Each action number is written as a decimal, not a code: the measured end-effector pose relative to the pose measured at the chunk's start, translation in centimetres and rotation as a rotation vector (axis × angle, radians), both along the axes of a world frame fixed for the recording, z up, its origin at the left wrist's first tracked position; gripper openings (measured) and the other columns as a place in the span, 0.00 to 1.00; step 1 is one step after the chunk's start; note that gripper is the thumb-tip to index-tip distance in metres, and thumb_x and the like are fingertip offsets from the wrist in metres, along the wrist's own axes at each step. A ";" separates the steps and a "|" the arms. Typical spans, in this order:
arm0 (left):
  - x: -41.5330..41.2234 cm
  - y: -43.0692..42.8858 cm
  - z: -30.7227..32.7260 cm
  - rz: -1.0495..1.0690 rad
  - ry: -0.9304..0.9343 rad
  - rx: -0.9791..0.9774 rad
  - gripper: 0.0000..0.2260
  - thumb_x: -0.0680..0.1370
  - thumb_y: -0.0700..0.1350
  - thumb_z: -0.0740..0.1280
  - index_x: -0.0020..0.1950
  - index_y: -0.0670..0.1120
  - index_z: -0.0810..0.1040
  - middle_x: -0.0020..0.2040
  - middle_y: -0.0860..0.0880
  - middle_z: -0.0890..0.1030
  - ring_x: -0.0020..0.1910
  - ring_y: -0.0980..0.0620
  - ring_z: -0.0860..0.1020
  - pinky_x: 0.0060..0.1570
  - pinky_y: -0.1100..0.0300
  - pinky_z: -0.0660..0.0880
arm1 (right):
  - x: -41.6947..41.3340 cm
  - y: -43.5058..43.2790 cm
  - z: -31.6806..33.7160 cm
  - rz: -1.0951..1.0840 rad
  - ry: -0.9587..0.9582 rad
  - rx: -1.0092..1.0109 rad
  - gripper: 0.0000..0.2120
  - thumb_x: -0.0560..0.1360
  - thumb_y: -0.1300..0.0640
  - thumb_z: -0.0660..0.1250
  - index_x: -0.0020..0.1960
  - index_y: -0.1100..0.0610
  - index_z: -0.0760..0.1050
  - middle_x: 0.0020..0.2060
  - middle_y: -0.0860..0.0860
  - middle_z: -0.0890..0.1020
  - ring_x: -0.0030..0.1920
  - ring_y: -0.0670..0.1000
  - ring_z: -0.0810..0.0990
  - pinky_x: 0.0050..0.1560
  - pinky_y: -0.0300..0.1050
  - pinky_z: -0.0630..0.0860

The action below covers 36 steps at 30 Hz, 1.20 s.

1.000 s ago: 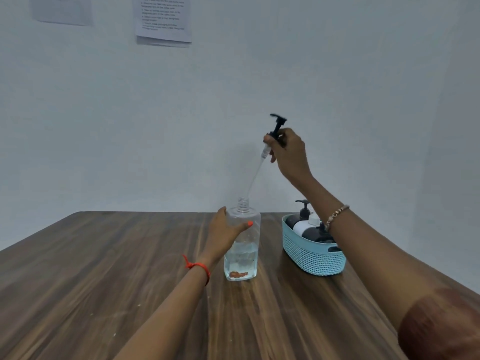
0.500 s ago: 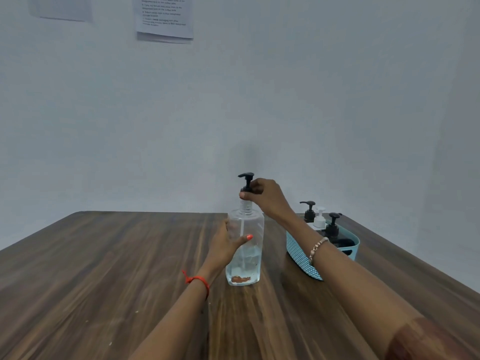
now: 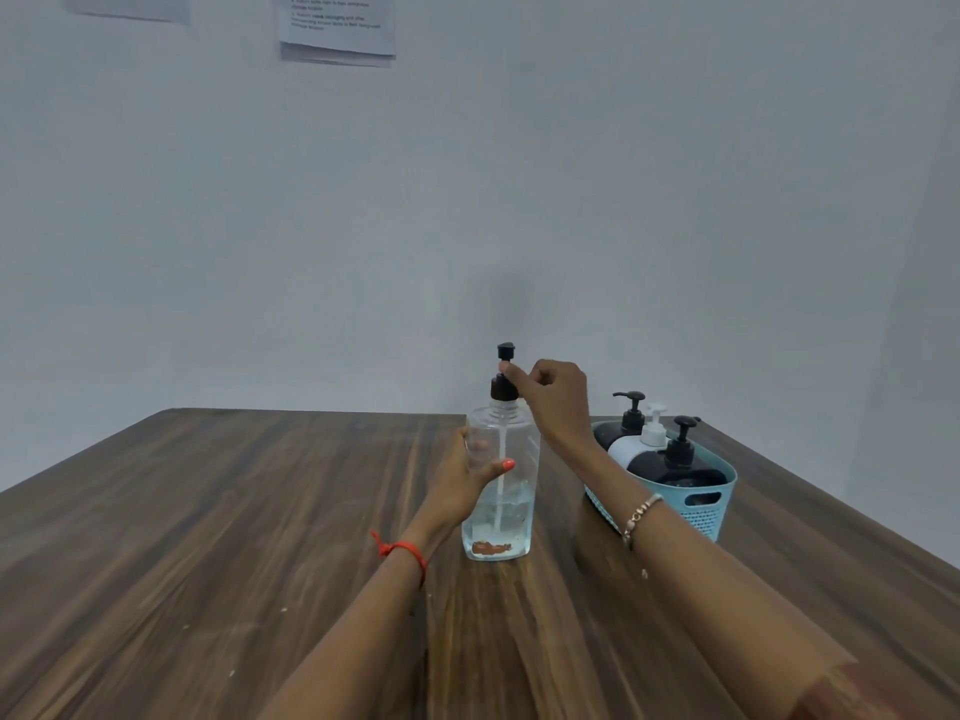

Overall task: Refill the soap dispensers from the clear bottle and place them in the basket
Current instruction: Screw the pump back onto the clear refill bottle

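— Sheets (image 3: 337, 31) of paper hang high on the wall at the left; what lies below them?

— Dark wooden surface (image 3: 208, 537), running from near to the far wall. Left of the middle, the left hand (image 3: 452, 491) reaches in, a red thread (image 3: 400, 550) round its wrist.

— And its fingers?

— Curled round the clear bottle (image 3: 501, 517), with the thumb across the near face, clamped on its left side. The bottle stands upright on the surface at the middle, roughly a third full of clear liquid, with something brownish at the bottom.

— What is on top of it?

— A black pump (image 3: 503, 387) sits on the neck, and its tube runs down into the liquid. The right hand (image 3: 553, 402) comes in from the right, its fingertips pinched together on the pump's stem. A beaded bracelet (image 3: 641, 517) circles that wrist.

— Further right?

— A pale blue basket (image 3: 719, 511) rests on the surface near the bottle, behind the right forearm. Three dispensers stand in it: a black one (image 3: 631, 415) farthest, a white one (image 3: 649, 439) in the middle, and another black one (image 3: 680, 452) nearest.
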<state>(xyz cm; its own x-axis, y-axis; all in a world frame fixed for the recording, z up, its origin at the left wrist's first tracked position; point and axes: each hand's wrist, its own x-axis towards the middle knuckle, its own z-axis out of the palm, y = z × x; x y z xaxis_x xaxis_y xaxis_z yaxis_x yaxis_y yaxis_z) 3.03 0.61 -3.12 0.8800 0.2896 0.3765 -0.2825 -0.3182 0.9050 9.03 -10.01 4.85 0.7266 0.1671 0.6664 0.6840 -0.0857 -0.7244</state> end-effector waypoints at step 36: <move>0.0 0.2 0.0 -0.052 0.039 -0.035 0.27 0.74 0.46 0.69 0.69 0.46 0.61 0.62 0.47 0.72 0.59 0.48 0.74 0.59 0.52 0.74 | 0.4 -0.8 0.7 0.282 0.221 -0.132 0.17 0.67 0.66 0.74 0.55 0.66 0.78 0.43 0.52 0.82 0.41 0.45 0.80 0.40 0.26 0.75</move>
<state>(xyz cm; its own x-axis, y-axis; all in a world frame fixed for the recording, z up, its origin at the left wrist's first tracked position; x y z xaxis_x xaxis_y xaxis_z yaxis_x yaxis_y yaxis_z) 3.01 0.85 -3.14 0.9079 0.2555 0.3322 -0.2621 -0.2724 0.9258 9.47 -10.84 5.50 0.7635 0.4550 0.4584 0.5229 -0.0188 -0.8522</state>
